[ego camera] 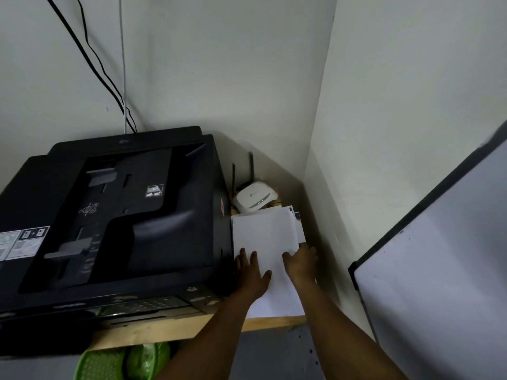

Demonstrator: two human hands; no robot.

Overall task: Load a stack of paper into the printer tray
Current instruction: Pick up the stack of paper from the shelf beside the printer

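We cannot read any words here. The stickers on the black printer are too blurry, and the logo on the white router is too small.

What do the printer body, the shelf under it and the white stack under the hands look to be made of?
Printer: black plastic, mostly matte, with moulded guides and soft glints.
Shelf: probably wood or laminated board, given its pale tan front edge.
Stack: plain white paper, with thin offset sheet edges at its right side.

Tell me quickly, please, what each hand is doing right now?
Left hand: open, fingers flat on the paper stack.
Right hand: grips the stack's right edge, beside the printer.
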